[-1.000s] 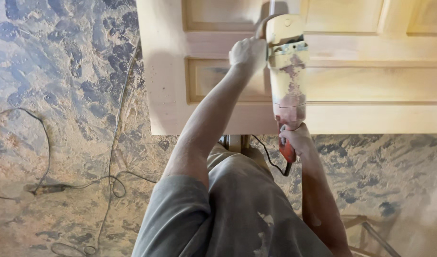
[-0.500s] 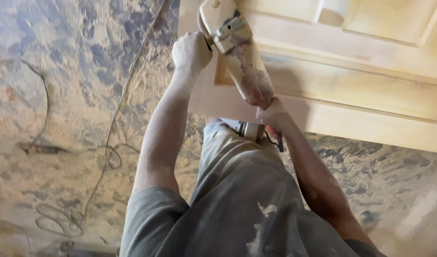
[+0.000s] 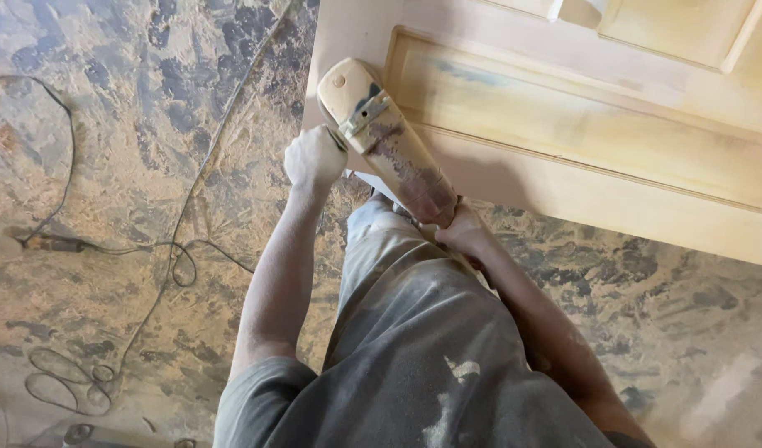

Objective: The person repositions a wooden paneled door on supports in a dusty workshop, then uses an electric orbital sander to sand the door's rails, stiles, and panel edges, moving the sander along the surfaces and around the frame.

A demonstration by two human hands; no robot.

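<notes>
A dust-covered handheld power sander (image 3: 387, 138) lies angled against the lower left corner of a pale wooden panelled door (image 3: 580, 124). My left hand (image 3: 315, 158) is closed around the side handle near the tool's head. Around the rear grip of the tool my right hand (image 3: 462, 232) is closed, close to my dusty trousers (image 3: 422, 332). The tool's head rests at the door's left stile, next to a recessed panel.
The floor (image 3: 132, 166) is thick with sawdust. A thin power cable (image 3: 173, 257) snakes and loops across it at the left. The door's long lower edge (image 3: 647, 224) runs diagonally to the right.
The sander and both hands have shifted left along the door toward its corner, and the view has tilted so the door now sits at the upper right.
</notes>
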